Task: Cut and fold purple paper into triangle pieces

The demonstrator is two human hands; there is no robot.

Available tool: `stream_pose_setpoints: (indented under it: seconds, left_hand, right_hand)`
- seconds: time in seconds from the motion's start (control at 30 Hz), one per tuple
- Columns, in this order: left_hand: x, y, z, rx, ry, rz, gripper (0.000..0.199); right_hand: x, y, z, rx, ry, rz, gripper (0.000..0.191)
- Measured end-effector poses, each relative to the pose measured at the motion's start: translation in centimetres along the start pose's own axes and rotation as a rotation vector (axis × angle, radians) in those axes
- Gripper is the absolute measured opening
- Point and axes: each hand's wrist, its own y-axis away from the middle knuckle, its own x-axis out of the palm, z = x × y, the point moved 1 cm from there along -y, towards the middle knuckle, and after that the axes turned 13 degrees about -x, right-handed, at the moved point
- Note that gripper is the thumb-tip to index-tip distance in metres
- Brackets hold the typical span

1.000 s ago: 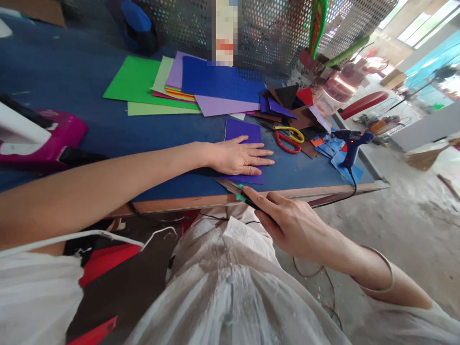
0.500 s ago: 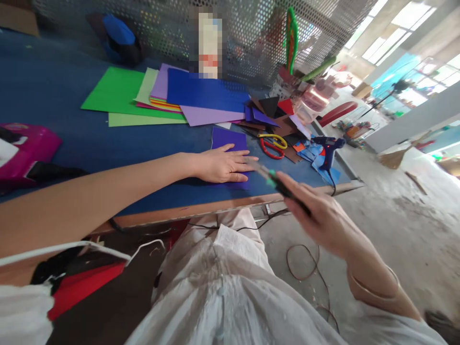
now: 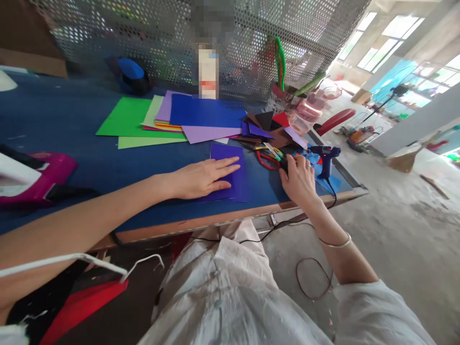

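Note:
My left hand (image 3: 204, 178) lies flat with fingers stretched over a purple sheet (image 3: 235, 158) near the front edge of the table. The sheet's lower left part is under my palm and thumb. At the right, my right hand (image 3: 301, 176) is closed around the dark handle of a utility knife (image 3: 272, 150), whose blade points up and left. The knife is low over the table, beside scissors (image 3: 267, 162) with red and yellow handles; I cannot tell whether it touches the table. Fingers partly hide the knife's handle.
Behind the purple sheet lies a stack of coloured sheets (image 3: 206, 111). Scraps (image 3: 264, 130) are piled at right. A blue glue gun (image 3: 325, 155) stands near the right edge, its cord hanging down. A magenta and white appliance (image 3: 32, 177) sits left, before a perforated metal panel (image 3: 251, 52).
My right hand has carried the utility knife from beside the purple sheet, up and away, to the scissors. My left hand has slid slightly left on the sheet. The view has tilted.

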Motion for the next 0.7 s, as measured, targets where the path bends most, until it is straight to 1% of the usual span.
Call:
stream_pose_setpoints:
  seconds: [0.07,0.1,0.13,0.2,0.23,0.3,0.37,0.4,0.43,0.5,0.6,0.7]
  left_hand:
    - [-0.7,-0.2,0.5,-0.018,0.078,-0.107,0.062]
    - [-1.1,-0.3,0.8,-0.039,0.107,-0.169,0.062]
    - [-1.4,-0.5,1.1,-0.067,0.125,-0.230,0.061]
    - [-1.8,-0.7,1.8,-0.137,0.140,-0.338,0.059]
    - [-1.8,-0.7,2.1,-0.170,0.142,-0.373,0.058]
    - [-1.8,-0.7,2.7,-0.220,0.142,-0.411,0.057]
    - [-1.7,-0.5,3.1,-0.251,0.140,-0.415,0.056]
    - [-1.7,-0.4,3.2,-0.262,0.140,-0.415,0.056]
    - [-1.6,-0.4,3.3,-0.272,0.142,-0.417,0.056]
    - [-1.7,-0.3,3.5,-0.284,0.148,-0.428,0.055]
    - [-1.8,-0.3,3.7,-0.280,0.156,-0.450,0.054]
    - [-1.8,-0.3,3.7,-0.277,0.164,-0.466,0.052]
  right_hand:
    - [-0.5,-0.1,1.9,-0.061,-0.026,-0.053,0.049]
    - [-0.8,-0.3,2.9,-0.132,-0.085,-0.056,0.046]
    - [-1.0,-0.6,4.1,-0.245,-0.181,-0.033,0.041]
    - [-1.0,-1.5,6.3,-0.492,-0.407,0.054,0.038]
    - [-1.0,-2.1,7.2,-0.582,-0.480,0.105,0.039]
    - [-0.7,-3.3,8.5,-0.676,-0.496,0.186,0.051]
    - [-0.5,-4.4,9.1,-0.710,-0.432,0.258,0.067]
    - [-0.5,-4.9,9.3,-0.721,-0.406,0.289,0.070]
    - [-0.5,-5.3,9.4,-0.731,-0.393,0.316,0.069]
    - [-0.6,-5.7,9.3,-0.724,-0.398,0.345,0.061]
    - [-0.9,-5.7,9.0,-0.659,-0.441,0.355,0.048]
    - [-1.7,-5.4,8.3,-0.614,-0.632,0.348,0.021]
